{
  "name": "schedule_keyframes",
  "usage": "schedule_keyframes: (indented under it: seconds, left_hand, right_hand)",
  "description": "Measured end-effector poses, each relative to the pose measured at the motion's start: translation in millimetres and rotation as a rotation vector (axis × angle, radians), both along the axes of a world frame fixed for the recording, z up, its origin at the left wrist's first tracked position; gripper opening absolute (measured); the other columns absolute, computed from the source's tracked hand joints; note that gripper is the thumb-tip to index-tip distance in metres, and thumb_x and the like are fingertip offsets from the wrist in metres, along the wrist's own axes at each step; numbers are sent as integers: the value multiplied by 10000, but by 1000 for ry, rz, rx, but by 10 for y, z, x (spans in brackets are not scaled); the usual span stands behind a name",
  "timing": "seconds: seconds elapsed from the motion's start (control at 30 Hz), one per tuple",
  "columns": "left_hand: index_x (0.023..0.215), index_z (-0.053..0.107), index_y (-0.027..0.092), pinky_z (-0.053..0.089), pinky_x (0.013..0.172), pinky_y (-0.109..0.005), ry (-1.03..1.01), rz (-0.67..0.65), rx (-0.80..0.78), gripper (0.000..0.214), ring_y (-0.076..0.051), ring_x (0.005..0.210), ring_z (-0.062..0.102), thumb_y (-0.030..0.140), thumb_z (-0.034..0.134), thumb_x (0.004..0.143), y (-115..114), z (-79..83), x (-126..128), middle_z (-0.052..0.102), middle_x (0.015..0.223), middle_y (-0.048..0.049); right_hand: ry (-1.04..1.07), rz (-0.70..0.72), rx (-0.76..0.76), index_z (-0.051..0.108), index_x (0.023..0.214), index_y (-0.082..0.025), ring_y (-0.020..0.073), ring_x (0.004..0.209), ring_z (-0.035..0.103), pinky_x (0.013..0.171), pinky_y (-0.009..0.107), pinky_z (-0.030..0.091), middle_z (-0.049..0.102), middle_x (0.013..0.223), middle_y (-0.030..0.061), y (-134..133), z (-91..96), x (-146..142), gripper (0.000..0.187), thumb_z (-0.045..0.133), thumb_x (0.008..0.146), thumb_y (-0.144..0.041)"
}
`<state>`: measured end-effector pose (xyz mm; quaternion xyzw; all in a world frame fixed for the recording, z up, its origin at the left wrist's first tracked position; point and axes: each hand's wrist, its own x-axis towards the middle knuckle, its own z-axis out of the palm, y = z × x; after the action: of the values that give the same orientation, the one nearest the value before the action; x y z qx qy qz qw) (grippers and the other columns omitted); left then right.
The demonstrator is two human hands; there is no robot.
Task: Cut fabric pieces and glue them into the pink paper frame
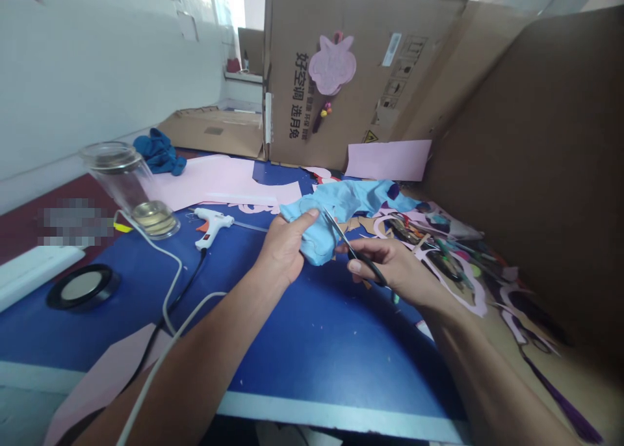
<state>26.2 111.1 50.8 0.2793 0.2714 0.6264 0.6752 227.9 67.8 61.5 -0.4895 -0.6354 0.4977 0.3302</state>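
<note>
Light blue fabric [319, 246] hangs from my left hand [287, 244], whose thumb presses on its top while the fingers behind are hidden. A faint round outline shows on the held part. The rest of the cloth trails back and right across the table. In my right hand [377, 267] are black-handled scissors [345, 238], with fingers and thumb at the handle loops. Their blades point up and left and meet the fabric beside my left thumb. How far the blades are apart I cannot make out.
A white glue gun [213, 228] with a cord lies left of my left hand. Beyond it stand a glass jar [141, 192] and dark blue cloth [158, 152]. Black tape [82, 287] lies front left. Paper scraps [453, 283] and tools clutter the right. Cardboard [390, 75] walls the back.
</note>
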Motion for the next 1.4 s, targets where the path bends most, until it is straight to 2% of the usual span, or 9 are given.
schedule_keyframes:
  seconds: [0.23,0.47,0.7,0.97,1.17,1.4]
  left_hand:
    - [912,766,154,590,791,-351,37,62,8,342,-209,784,740,261,951,645,-47,-4,54,789,892,-48]
    - [869,750,155,586,738,-330,42,79,11,243,-190,726,717,239,897,695,-72,-8,89,767,829,-46]
    - [938,750,152,576,746,-332,46,85,22,275,-207,782,729,259,877,718,-67,-67,103,780,895,-65]
    - [943,731,167,566,731,-337,53,74,29,311,-213,782,734,283,904,712,-78,-64,88,763,876,-54]
    - [957,733,172,577,788,-364,37,61,22,331,-228,833,741,295,915,709,-66,-91,85,768,916,-64]
    - [967,744,173,583,862,-382,41,65,29,305,-230,879,747,284,898,728,-59,-100,83,779,955,-71]
  right_hand:
    - [18,6,2,838,1147,-163,148,609,617,560,252,458,688,690,17,14,-49,11,547,914,783,-565]
    - [34,13,1,846,1126,-173,137,586,592,556,250,450,667,662,0,17,-50,-14,536,946,747,-538]
    - [37,-1,5,842,1141,-164,137,596,584,572,262,462,677,699,10,13,-81,-10,519,912,787,-538]
    - [19,0,4,835,1158,-159,131,594,566,577,263,449,665,699,7,12,-78,-15,534,900,798,-548]
    - [-1,8,13,829,1167,-144,133,580,552,559,257,417,645,647,-4,-16,-27,-46,550,875,814,-563]
    - [8,7,18,835,1162,-157,125,558,536,547,257,401,623,632,-16,-6,-56,-41,540,874,814,-568]
